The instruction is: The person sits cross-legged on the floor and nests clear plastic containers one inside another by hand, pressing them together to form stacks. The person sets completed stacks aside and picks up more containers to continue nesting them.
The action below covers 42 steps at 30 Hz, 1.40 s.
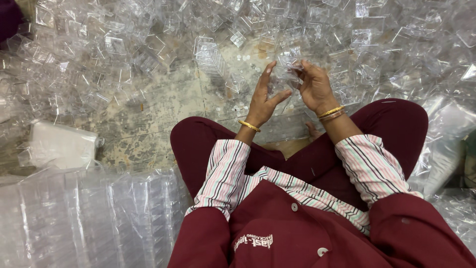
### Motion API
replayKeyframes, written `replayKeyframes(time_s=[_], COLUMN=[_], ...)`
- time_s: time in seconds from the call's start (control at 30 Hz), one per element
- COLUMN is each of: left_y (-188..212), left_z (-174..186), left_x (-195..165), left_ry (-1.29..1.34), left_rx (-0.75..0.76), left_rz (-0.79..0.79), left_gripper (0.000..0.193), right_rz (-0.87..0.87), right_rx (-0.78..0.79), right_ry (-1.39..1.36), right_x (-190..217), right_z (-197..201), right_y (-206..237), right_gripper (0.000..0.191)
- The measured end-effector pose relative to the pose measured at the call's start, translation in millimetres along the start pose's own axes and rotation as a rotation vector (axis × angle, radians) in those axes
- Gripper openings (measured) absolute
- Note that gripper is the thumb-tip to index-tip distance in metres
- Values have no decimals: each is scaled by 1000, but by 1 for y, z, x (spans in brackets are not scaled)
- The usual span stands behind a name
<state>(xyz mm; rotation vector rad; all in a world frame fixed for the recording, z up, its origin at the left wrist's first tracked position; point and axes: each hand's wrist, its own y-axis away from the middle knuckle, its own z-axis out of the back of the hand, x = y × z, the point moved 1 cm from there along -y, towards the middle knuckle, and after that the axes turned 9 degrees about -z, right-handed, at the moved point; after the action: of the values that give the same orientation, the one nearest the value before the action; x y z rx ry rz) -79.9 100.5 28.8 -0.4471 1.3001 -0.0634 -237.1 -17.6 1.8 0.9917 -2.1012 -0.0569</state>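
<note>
The left hand (263,99) and the right hand (313,87) are raised together over the floor, and between them they hold a small clear plastic box (285,74). The left fingers are long and nearly straight, with the thumb spread to the side, touching the box from the left. The right fingers are bent and closed on its upper right edge. The box is thin, glossy and hard to see — its edges show only as bright lines.

Just left of the hands stands a nested stack of clear boxes (210,55), square and ribbed. All around lies a big heap of the same transparent boxes (119,44), shiny and sharp-cornered, filling the upper part of the view. The concrete floor (163,111) is grey, rough and stained; a bare patch stays open in front of the knees. At the lower left, long stacks wrapped in soft wrinkled plastic film (89,218) lie close to the leg — little free room there.
</note>
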Motion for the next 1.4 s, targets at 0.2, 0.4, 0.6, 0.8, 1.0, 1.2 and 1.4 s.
replayKeyframes(time_s=[0.2, 0.4, 0.6, 0.8, 1.0, 1.2, 1.4], left_y=[2, 4, 0, -5, -4, 6, -4], left_z=[2, 0, 0, 0, -14, -64, -55], left_x=[-6, -11, -7, -2, 26, 40, 43], left_ry=[-78, -371, -263, 451, 321, -668, -509], left_rx=[21, 7, -82, -71, -106, 272, 77], left_rz=[11, -17, 47, 97, 78, -338, -177], left_gripper=[93, 96, 95, 96, 87, 65, 29], right_rz=[-16, 139, 525, 232, 357, 375, 302], right_rx=[73, -95, -248, 258, -80, -91, -125], right_ry=[-12, 205, 756, 960, 465, 238, 340], right_x=[3, 1, 18, 9, 12, 34, 36], right_z=[5, 14, -3, -42, -23, 17, 1], right_y=[2, -3, 3, 21, 7, 2, 7], right_gripper=[9, 9, 27, 81, 87, 101, 93])
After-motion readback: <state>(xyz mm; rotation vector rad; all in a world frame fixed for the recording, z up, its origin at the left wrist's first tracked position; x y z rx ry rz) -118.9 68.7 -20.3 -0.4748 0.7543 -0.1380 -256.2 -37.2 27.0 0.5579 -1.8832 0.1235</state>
